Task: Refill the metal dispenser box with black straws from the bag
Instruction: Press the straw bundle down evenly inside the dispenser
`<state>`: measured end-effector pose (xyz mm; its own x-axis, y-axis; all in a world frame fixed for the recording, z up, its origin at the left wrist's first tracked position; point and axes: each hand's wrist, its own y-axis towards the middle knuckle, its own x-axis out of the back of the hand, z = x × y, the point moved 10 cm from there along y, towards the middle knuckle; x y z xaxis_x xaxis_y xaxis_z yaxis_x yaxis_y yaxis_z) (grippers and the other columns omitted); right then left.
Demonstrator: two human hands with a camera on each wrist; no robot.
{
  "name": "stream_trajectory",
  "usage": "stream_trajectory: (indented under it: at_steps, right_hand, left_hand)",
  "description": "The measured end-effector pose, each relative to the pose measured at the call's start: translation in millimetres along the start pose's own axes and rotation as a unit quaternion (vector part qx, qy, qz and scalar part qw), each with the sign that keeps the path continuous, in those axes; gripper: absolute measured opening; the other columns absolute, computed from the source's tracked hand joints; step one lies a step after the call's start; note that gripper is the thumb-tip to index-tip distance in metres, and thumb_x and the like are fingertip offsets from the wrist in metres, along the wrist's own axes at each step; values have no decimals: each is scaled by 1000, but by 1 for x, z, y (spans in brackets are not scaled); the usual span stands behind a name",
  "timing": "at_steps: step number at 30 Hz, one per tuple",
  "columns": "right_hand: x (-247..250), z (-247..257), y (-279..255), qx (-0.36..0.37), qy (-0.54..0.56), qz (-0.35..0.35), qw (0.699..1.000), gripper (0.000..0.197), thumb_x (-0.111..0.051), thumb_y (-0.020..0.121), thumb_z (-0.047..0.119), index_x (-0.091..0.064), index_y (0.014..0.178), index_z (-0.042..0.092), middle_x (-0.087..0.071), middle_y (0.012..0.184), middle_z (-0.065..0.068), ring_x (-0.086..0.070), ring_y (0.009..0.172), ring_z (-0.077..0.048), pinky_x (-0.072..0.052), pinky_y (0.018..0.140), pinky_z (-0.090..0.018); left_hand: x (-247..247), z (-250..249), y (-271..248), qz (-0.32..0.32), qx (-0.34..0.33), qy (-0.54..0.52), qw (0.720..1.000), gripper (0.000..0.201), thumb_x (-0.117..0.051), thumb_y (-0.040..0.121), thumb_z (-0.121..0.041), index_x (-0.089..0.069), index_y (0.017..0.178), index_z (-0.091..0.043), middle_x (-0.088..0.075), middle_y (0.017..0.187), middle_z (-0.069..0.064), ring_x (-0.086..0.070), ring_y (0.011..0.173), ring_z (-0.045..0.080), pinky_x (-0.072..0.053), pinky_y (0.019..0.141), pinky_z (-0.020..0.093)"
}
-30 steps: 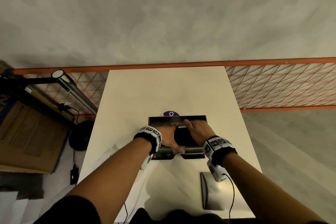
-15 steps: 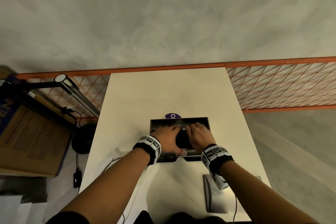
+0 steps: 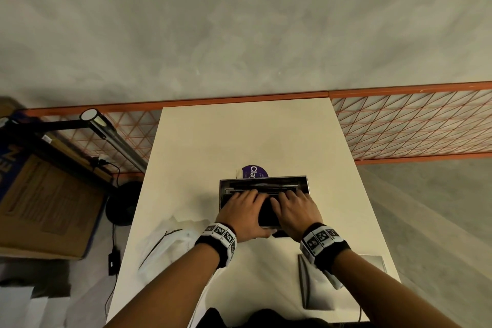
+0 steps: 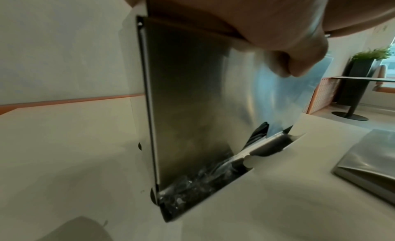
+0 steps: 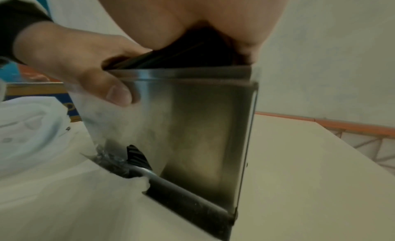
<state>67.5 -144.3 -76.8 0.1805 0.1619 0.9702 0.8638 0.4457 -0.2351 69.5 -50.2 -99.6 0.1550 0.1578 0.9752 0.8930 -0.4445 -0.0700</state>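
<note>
Both hands work at the open top of the metal dispenser box (image 3: 263, 189), which stands upright on the desk (image 3: 239, 136) in the centre of the head view. Left hand (image 3: 243, 214) lies over the left half of the opening, fingers reaching in and curled round a bundle of black straws (image 5: 171, 57); its thumb (image 5: 115, 90) presses the outside of the front wall (seen at centre left of the right wrist view). Right hand (image 3: 299, 210) covers the right half of the opening, fingers bent down onto the same bundle. More straws lie along the far side inside the box, visible at the top of the opening in the head view. At the foot of the box, a trough (image 5: 188, 199) holds further straws, some under crinkled clear wrap (image 4: 192, 183). The bag (image 3: 170, 242), clear and crumpled, lies on the desk to the lower left of the box. A flat metal lid (image 3: 314, 290) rests on the desk at lower right. A purple label (image 3: 253, 172) shows just beyond the box.
</note>
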Motion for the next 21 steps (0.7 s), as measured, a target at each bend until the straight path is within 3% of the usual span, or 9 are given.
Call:
stream_trajectory:
  at_steps: [3, 5, 7, 9, 13, 16, 21]
  right_hand:
    - [-3, 7, -6, 53, -18, 24, 998, 33, -53, 89, 46, -48, 112, 23, -59, 96, -7, -58, 80, -33, -50, 67, -41]
    - [-1, 4, -7, 57, 3, 41, 998, 47, -45, 91, 60, -46, 121, 24, -59, 108, -9, -59, 93, -34, -48, 76, -42]
    - [0, -7, -5, 14, 51, 60, 997, 68, -32, 88, 74, -49, 123, 19, -60, 119, -7, -57, 110, -30, -45, 88, -41]
    - [-3, -7, -1, 25, 50, 84, 995, 81, -40, 78, 82, -48, 125, 16, -59, 125, -7, -55, 116, -28, -43, 93, -41]
    - [-10, -6, 7, 38, 34, 119, 992, 93, -62, 61, 82, -45, 129, 20, -55, 129, -3, -53, 119, -27, -43, 96, -44]
    - [-10, 1, 14, 36, 52, 124, 990, 96, -65, 57, 81, -45, 131, 23, -53, 130, -3, -51, 122, -26, -42, 98, -45]
    - [-20, 7, 15, 30, 40, 141, 989, 96, -78, 54, 67, -45, 132, 21, -52, 131, -3, -49, 123, -26, -43, 98, -49]
  left_hand:
    - [0, -4, -4, -1, -1, 11, 1000, 86, -53, 70, -83, -48, 134, -25, -55, 125, -6, -54, 115, 18, -43, 102, 36]
    - [-2, -5, -5, 5, 3, 12, 1000, 86, -52, 69, -83, -48, 133, -25, -56, 126, -6, -54, 115, 17, -42, 103, 37]
    - [-3, -3, -5, 15, 14, 8, 1000, 87, -53, 68, -83, -48, 133, -26, -57, 125, -7, -54, 115, 18, -42, 102, 37]
    - [-6, -1, -4, 34, 21, 7, 999, 89, -53, 66, -83, -45, 134, -26, -57, 127, -6, -54, 116, 19, -41, 103, 39]
    - [-14, 1, -5, 65, 33, -15, 997, 93, -58, 61, -81, -42, 136, -26, -51, 132, -3, -51, 120, 21, -42, 105, 42]
    - [-16, 0, -5, 67, 37, -30, 997, 95, -61, 63, -83, -42, 136, -25, -51, 134, -2, -54, 120, 22, -42, 105, 43]
    - [-19, -1, -5, 92, 38, -47, 994, 101, -72, 63, -72, -36, 145, -23, -43, 148, -1, -52, 130, 24, -35, 115, 44]
